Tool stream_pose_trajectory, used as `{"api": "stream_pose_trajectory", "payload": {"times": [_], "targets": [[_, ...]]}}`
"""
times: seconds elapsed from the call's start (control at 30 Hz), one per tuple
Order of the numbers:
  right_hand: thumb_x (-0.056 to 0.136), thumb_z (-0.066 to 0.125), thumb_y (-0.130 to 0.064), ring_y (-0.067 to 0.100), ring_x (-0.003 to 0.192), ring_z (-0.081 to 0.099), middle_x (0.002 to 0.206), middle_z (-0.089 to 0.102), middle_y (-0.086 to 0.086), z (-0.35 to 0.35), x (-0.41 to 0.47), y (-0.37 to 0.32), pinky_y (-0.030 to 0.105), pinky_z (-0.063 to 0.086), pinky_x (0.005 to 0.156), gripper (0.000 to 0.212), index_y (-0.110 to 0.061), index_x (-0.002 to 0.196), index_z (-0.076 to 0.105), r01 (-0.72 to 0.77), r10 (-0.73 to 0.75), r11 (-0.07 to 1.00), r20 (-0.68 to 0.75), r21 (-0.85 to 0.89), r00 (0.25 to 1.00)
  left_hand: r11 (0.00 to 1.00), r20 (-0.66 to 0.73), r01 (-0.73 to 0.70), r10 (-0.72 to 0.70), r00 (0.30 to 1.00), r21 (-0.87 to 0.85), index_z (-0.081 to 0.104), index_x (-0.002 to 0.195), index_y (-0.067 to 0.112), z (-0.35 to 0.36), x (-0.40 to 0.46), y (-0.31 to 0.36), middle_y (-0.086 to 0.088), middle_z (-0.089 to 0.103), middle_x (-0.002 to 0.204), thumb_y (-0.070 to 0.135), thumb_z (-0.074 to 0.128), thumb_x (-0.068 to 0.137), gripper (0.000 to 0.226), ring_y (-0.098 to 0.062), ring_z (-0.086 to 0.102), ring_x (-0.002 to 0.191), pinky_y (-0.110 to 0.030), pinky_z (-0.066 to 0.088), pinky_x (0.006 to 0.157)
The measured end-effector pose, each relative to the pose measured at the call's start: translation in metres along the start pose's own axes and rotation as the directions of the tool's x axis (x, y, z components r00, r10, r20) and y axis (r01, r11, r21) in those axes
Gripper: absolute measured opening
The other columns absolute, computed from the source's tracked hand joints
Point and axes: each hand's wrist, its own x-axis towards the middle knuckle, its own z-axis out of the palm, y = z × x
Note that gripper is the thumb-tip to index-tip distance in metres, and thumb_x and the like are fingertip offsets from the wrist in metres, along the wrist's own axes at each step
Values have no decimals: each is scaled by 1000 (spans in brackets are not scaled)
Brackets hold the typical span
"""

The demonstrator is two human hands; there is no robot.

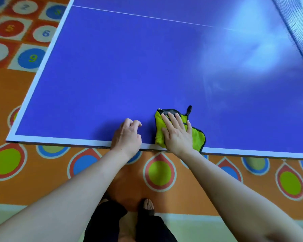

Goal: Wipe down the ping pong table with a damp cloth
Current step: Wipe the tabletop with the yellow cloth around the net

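Two hands: both rest at the near edge of the ping pong table, one bare forearm reaching up to each from below.
Right hand: the right hand lies flat with its fingers straight and slightly spread, palm pressing down on the cloth; it curls round nothing.
Left hand: the left hand sits just beside the cloth, apart from it, heel at the white border, fingers loosely curled with the tips down on the blue surface and nothing held.
Cloth: the cloth is lime green with dark edging, folded, lying on the blue top against the near edge; its right corner hangs slightly past the white border, and a small dark loop sticks up at its far side.
Table: blue top with a white border line and a thin white centre line running across farther off; pale glare spreads over the far right part.
Net: a blurred mesh strip crosses the top right corner.
Floor: an orange mat printed with teardrop shapes in green, blue and red lies under the near edge.
Writing: numbered circles on the floor to the left read 2, 5, 6, 8 and 9; another is too blurred to read.
Person: dark trouser legs and a bare foot show below.
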Motion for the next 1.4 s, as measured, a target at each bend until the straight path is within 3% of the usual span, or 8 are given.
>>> {"api": "stream_pose_trajectory", "payload": {"times": [0.13,0.33,0.47,0.7,0.87,0.97,1.07,1.4], "targets": [[109,32,-49,15,161,11,172,25,-11,-8,65,17,57,7,128,55,-42,163,25,-100,102,993,-26,59,994,1000,-28,-3,4,1000,20,55,125,21,1,15,-1,-2,48,122,10,48,91,37,-28,52,108,-38,44,82],[107,29,-48,16,161,6,172,20,-10,-23,155,40,60,6,126,57,-42,163,22,-98,97,993,23,68,995,994,-47,32,-27,999,106,54,125,23,4,21,-12,1,47,122,12,49,91,37,-24,48,115,-39,45,90],[105,31,-48,17,161,8,172,21,-9,-17,134,31,59,8,126,59,-41,163,24,-115,113,991,21,73,993,992,-30,38,-34,999,119,53,126,23,7,19,1,0,47,123,12,48,92,36,-24,46,115,-39,45,91],[102,25,-57,20,161,14,172,26,-8,-2,18,18,58,15,125,62,-42,162,28,-96,96,995,-2,5,995,995,-49,55,-51,998,88,58,117,22,23,14,23,-1,49,114,10,53,86,33,-27,49,106,-38,43,84],[102,25,-57,18,162,10,174,21,-9,-6,49,17,59,11,125,62,-45,162,26,-138,138,990,-2,-4,990,996,-98,-4,13,995,90,59,116,20,11,45,10,-3,51,114,10,55,85,33,-28,50,105,-40,44,85],[106,33,-51,17,162,5,174,16,-9,-8,86,7,59,7,125,58,-45,163,23,-249,249,967,0,52,968,998,-147,-1,10,989,56,60,116,20,-6,65,-11,-2,51,115,9,55,85,33,-26,50,107,-40,44,89],[107,28,-49,17,162,2,175,13,-9,-8,125,-18,59,3,125,57,-45,163,20,-355,356,930,6,91,934,1000,-200,27,-24,980,14,60,116,19,-27,81,-46,-2,52,115,8,55,84,35,-25,50,108,-39,44,91],[107,19,-52,22,163,0,175,13,-6,14,218,-167,63,1,124,58,-45,164,14,-294,294,952,23,78,956,984,-261,132,-97,960,119,58,118,19,-108,100,-203,-2,53,120,8,57,84,35,-27,49,111,-41,46,89]]}}
